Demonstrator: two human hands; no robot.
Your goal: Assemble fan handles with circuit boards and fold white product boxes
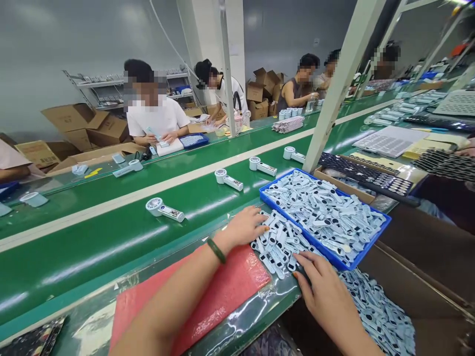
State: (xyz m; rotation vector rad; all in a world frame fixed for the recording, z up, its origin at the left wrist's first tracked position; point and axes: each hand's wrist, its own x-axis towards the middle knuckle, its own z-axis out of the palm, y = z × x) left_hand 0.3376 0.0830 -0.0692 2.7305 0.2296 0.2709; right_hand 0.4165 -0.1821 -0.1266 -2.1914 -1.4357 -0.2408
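Observation:
My left hand (247, 225) rests on the far side of a small heap of pale blue plastic pieces (278, 244) on the bench edge, its fingers curled down onto them. A green bangle circles that wrist. My right hand (321, 287) lies on the near side of the same heap, fingers stretched out flat and touching the pieces. Just beyond the heap stands a blue tray (384, 225) piled with several more of the same pieces. A red mat (222, 291) lies under my left forearm.
A green conveyor belt (111, 232) carries several small white handheld fans (165, 208). More blue pieces fill a box (386, 316) by my right arm. Several people sit at work across the belt. Cardboard boxes stand behind them. Dark keypad sheets (367, 178) lie to the right.

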